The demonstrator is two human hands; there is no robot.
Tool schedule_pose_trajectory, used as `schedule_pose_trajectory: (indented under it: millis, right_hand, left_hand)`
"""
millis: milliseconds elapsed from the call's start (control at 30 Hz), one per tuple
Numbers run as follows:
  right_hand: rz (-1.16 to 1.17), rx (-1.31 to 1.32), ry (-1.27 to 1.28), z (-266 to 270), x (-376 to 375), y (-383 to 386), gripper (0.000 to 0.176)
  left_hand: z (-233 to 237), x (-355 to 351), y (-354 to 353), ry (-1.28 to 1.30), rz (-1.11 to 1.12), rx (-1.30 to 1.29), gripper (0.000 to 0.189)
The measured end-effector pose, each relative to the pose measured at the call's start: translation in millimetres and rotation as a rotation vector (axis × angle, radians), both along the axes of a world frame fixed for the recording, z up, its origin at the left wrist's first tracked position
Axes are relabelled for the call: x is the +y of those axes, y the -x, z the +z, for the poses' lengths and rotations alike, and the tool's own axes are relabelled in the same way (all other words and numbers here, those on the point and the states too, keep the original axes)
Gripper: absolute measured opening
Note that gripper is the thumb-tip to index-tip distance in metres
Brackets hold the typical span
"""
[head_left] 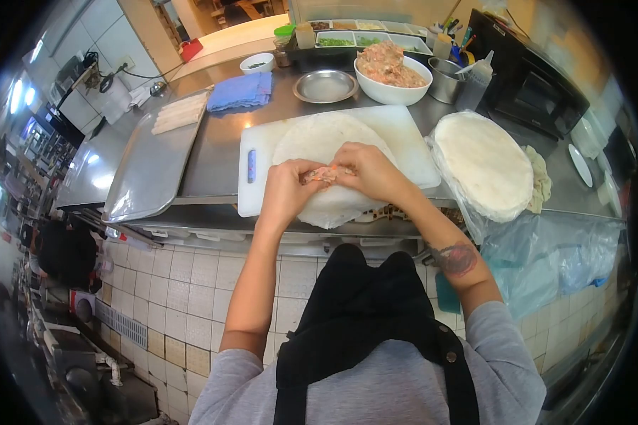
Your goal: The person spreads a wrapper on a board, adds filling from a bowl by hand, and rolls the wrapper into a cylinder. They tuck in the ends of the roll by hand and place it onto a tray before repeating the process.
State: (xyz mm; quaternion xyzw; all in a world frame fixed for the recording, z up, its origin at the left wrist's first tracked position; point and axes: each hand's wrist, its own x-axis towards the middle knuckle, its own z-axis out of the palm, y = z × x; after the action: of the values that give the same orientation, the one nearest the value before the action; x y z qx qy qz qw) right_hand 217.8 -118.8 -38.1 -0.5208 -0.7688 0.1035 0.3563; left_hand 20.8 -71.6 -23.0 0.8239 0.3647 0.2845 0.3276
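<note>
Both hands are at a strip of pinkish minced meat filling (325,174) over a round white wrapper sheet (333,133). My left hand (288,187) has its fingers closed on the filling's left end. At the other end, my right hand (370,170) pinches it with thumb and fingers. The sheet lies on a white cutting board (415,145), and its near side hangs over the board's front edge. Some of the filling is hidden behind my fingers. A white bowl (392,92) heaped with the same minced filling stands behind the board.
Stacked round wrappers (483,166) in plastic lie to the right. On the left, a metal tray (143,177) carries several pale rolls (181,113) beside a folded blue cloth (239,92). A metal plate (325,86) stands behind the board. The counter's front edge is close to me.
</note>
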Motion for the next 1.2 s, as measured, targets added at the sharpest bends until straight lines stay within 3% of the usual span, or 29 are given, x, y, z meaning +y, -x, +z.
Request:
schedule_pose_trajectory:
  millis: [167,300,367,600,700,800,900,967,1067,1200]
  right_hand:
    - [0.149,0.157,0.052,18.0,-11.3,-3.5,0.027]
    - [0.073,0.362,0.053,7.0,-7.0,14.2,0.021]
    - [0.005,0.138,-0.142,-0.1,-4.0,22.1,0.010]
    - [-0.114,0.156,0.054,8.0,-2.6,41.1,0.009]
    - [-0.129,0.068,0.057,12.2,0.4,34.6,0.016]
    - [-0.002,0.295,0.009,10.4,5.2,20.8,0.027]
    - [0.123,0.098,-0.093,2.2,8.2,15.1,0.036]
    - [0.043,-0.070,-0.054,1.2,9.0,19.1,0.034]
    - [-0.010,-0.057,0.050,6.1,5.8,20.1,0.032]
    - [0.000,-0.043,0.004,1.7,5.2,16.0,0.029]
  left_hand:
    - [-13.3,9.2,17.3,0.054,-0.089,-0.323,0.026]
    - [-3.4,4.7,15.4,-0.132,-0.072,-0.264,0.021]
    - [-1.0,-0.8,13.2,-0.163,-0.040,-0.182,0.015]
    - [-7.0,3.1,23.7,-0.183,0.058,-0.134,0.011]
    - [-8.2,7.0,27.8,-0.141,0.053,-0.123,0.014]
    - [-13.6,10.5,29.5,-0.121,-0.002,-0.229,0.018]
    - [-13.1,11.7,26.9,-0.134,0.036,-0.313,0.025]
    - [-12.3,15.9,23.5,-0.051,-0.098,-0.165,0.029]
    - [-10.3,18.4,18.7,0.058,-0.057,-0.065,0.027]
    - [-10.4,13.5,17.2,0.034,-0.027,-0.004,0.028]
